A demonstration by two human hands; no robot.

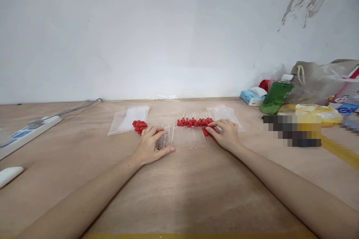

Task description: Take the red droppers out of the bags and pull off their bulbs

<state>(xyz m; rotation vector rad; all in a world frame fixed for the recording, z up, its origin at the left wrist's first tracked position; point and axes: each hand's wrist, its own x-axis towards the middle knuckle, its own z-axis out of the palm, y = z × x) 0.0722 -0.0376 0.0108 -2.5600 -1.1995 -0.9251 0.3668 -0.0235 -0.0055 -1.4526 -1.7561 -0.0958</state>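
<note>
Slim clear tubes (190, 138) lie side by side in a row on the table. Behind them is a line of red rubber bulbs (193, 122), with clear tubes (186, 114) pointing away toward the wall. My left hand (153, 143) rests at the left end of the front row, thumb and fingers apart, partly covering some tubes. Just beyond it sits a small pile of red rubber bulbs (139, 126). At the right end of the rows, my right hand (226, 134) pinches a red rubber bulb (205, 131) between thumb and fingers. Whether a tube is fitted in it cannot be made out.
Clear plastic bags (130, 117) lie at the left, others (226, 115) behind my right hand. A white power strip (30, 136) runs along the left. On the right stand a green bottle (277, 95), a tissue pack (252, 96) and yellow packaging (316, 114).
</note>
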